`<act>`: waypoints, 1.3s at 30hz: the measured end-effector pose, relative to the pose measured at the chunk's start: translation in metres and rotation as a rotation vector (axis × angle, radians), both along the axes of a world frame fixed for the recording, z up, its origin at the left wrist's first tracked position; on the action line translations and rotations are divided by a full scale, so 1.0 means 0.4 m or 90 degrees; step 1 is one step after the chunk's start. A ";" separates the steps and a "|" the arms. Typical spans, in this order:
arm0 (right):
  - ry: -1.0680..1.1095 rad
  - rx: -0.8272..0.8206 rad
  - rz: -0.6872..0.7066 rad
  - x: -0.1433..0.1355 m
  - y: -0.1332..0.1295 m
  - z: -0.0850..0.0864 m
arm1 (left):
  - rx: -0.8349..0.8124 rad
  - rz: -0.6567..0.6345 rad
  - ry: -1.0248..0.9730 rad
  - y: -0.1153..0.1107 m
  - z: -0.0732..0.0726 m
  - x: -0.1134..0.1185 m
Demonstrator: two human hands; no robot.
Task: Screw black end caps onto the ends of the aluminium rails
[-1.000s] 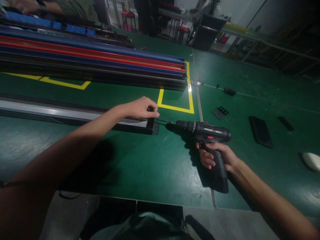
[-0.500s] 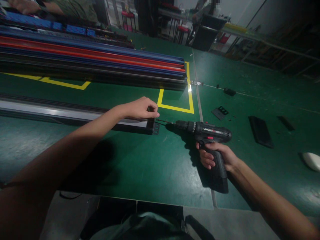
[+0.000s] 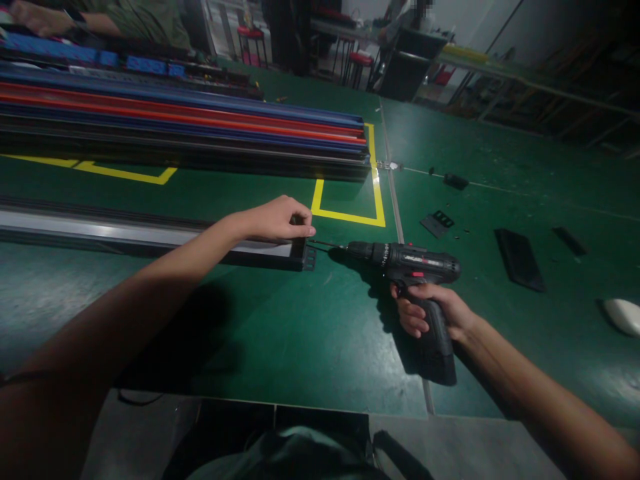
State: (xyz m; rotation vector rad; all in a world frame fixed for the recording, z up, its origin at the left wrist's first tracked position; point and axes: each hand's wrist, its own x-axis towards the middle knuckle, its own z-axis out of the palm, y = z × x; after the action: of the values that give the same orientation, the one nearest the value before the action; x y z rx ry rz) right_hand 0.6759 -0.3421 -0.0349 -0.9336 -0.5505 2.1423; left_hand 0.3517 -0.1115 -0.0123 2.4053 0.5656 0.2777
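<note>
My right hand point(image 3: 425, 310) is wrapped round the handle of a black cordless drill point(image 3: 420, 263), which points left. Its long thin bit point(image 3: 327, 245) reaches the right end of a long black profile with a silver-white inner face point(image 3: 125, 232). At that end a black slotted end plate point(image 3: 309, 259) sticks out. My left hand point(image 3: 287, 219) rests over the profile's end, thumb and forefinger pinched beside the tip of the bit. Whatever the fingertips hold is too small to make out.
A stack of blue, red and black profiles point(image 3: 225, 127) lies behind. On the right are a slotted black plate point(image 3: 437, 224), a black block point(image 3: 520, 259) and a white object point(image 3: 623, 315). A person's hand point(image 3: 43, 20) shows at top left.
The whole view has shifted slightly. Both hands, the drill and the profile keep nearly the same places relative to one another.
</note>
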 end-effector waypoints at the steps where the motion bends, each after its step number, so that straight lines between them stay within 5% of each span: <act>1: 0.001 0.000 0.000 0.001 0.000 -0.001 | 0.002 0.000 -0.001 0.000 0.000 0.000; 39: -0.002 0.006 0.008 0.004 0.001 -0.007 | 0.014 0.006 0.007 -0.001 0.003 0.004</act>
State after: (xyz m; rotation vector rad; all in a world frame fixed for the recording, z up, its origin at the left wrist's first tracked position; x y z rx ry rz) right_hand 0.6776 -0.3417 -0.0378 -0.9308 -0.5679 2.1482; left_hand 0.3535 -0.1119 -0.0112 2.4279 0.5812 0.2769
